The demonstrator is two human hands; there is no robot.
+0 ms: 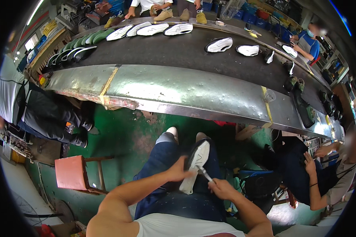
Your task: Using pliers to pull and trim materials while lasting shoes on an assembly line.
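1. Shoe (201, 153) with a white underside: it is on your lap, over your right thigh, tilted, with its broader end pointing away from you.
2. Dark strokes are drawn across that white underside; they are too small and soft to read as any definite letters or figures.
3. Your left hand (178, 170) is blurred. Its fingers reach to the left edge of the shoe, but you cannot tell from this view whether they grip it or only touch it.
4. Your right hand (224, 189) is closed around a slim, pale tool (205, 173), whose far end lies at or just above the white surface. The exact kind of tool and its tip are hard to make out.
5. What faces your lap is hidden, and your left fingers partly blur the shoe's middle. It covers part of your right leg as well.
6. The shoe looks long and rounded, white within a dark border, with a paler, cloth-like end nearest you.
7. Beyond your knees runs a metal ledge (158, 85), and past it a dark belt (146, 55) carrying more white-bottomed shoes (152, 29).
8. Along the far side, co-workers are cut off by the upper edge of the view.
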